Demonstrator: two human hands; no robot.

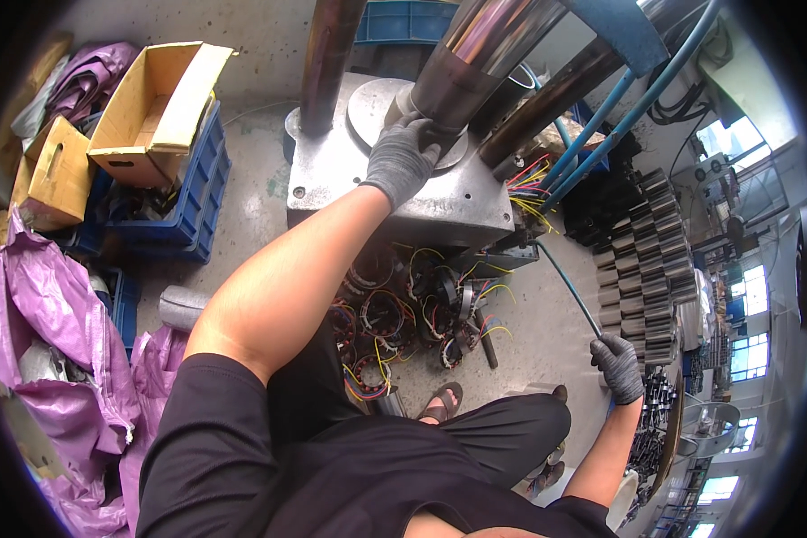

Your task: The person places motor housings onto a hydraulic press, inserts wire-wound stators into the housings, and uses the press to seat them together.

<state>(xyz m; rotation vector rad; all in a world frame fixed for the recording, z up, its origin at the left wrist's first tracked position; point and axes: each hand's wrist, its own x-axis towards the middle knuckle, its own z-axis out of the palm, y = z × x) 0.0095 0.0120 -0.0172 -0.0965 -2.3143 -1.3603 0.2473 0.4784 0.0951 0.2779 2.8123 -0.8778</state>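
Observation:
My left hand [402,163], in a grey knitted glove, is on the lower part of a shiny metal cylinder [453,88]. Its fingers curl against the cylinder's side, partly hidden. The cylinder stands on a round plate [360,112] atop the thick steel base [323,184] of a press-like machine. Off to the right, my right hand [619,369], gloved the same way, is closed around the end of a thin greenish lever rod [567,280]. That rod slopes up and left to the machine's side.
Dark steel columns [328,67] flank the cylinder. Wound motor stators [383,314] with coloured wires lie below the base. Blue crates [208,184] with cardboard boxes [193,99] stand left, beside purple sacks [58,314]. Stacked metal cylinders [646,269] fill the right.

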